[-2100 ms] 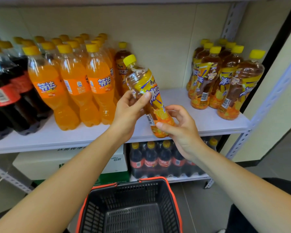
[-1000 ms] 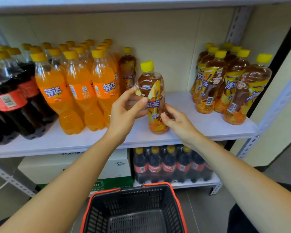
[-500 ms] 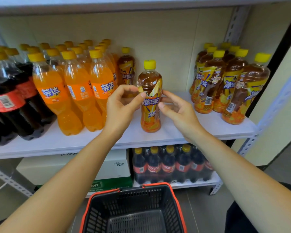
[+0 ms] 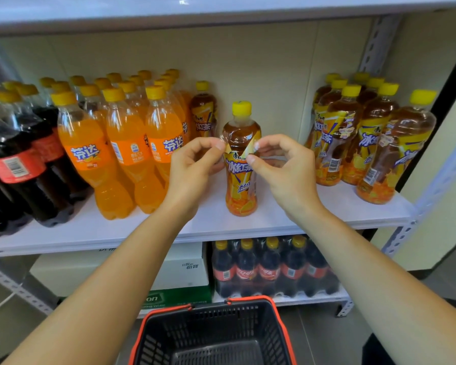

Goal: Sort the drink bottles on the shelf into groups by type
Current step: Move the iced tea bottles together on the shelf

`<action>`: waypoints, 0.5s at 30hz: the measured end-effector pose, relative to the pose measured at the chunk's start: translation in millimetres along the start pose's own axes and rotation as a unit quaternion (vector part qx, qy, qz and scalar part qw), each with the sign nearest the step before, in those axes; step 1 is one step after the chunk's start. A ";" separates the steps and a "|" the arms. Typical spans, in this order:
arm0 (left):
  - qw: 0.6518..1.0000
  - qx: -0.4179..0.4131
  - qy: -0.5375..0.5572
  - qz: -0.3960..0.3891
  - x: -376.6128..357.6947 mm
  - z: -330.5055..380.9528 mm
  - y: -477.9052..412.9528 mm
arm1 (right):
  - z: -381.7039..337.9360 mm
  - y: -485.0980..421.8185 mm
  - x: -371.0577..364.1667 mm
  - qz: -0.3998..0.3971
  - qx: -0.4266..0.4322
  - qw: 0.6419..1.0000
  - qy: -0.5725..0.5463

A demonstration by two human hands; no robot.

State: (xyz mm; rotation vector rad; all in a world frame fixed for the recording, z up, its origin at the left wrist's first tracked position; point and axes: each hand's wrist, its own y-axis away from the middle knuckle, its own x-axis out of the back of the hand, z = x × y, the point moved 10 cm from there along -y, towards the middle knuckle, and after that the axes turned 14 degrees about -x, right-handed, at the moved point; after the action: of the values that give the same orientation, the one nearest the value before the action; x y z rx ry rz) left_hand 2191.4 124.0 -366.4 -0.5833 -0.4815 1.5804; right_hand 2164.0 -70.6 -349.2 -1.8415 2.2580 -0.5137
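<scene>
An iced tea bottle (image 4: 241, 180) with a yellow cap stands upright on the white shelf board (image 4: 287, 214), in the gap between two groups. My left hand (image 4: 192, 164) and my right hand (image 4: 284, 167) flank it at shoulder height, with thumb and forefinger tips pinched on the top edge of its label. Several iced tea bottles (image 4: 366, 143) are grouped at the right end. Orange soda bottles (image 4: 124, 143) stand left of the gap, with one more iced tea bottle (image 4: 203, 111) behind them. Dark cola bottles (image 4: 16, 159) fill the far left.
A black basket with a red rim (image 4: 213, 335) sits below my arms. The lower shelf holds a wrapped pack of cola bottles (image 4: 269, 270) and cardboard boxes (image 4: 184, 267). A perforated metal post (image 4: 377, 43) rises at the back right.
The iced tea bottle went from tilted in both hands to upright on the shelf. My hands have slid up from its body to fingertip contact near its shoulder.
</scene>
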 end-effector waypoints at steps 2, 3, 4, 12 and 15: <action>1.000 -0.003 -0.005 -0.005 -0.1 1.9 -0.8 | -4.9 3.5 -2.7 -0.005 0.018 1.000 0.012; 1.000 -0.003 -0.010 -0.004 -0.3 2.9 -2.1 | -6.1 4.8 -3.7 -0.006 0.023 1.000 0.016; 1.000 -0.001 -0.014 0.002 -0.4 3.5 -4.4 | -6.7 5.8 -3.8 -0.003 0.027 0.999 0.018; 0.999 0.024 -0.035 0.021 -15.0 -3.8 -18.2 | -12.9 2.9 2.8 0.042 0.044 0.998 0.024; 0.999 0.025 -0.028 0.009 -17.6 -6.3 -17.2 | -21.7 1.5 -5.1 0.014 0.101 0.991 0.082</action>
State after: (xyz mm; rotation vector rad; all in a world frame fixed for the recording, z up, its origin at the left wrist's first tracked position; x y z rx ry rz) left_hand 2209.6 107.8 -359.2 -0.5076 -0.4782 1.6252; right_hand 2156.1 -62.2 -330.2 -1.7230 2.2314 -0.8832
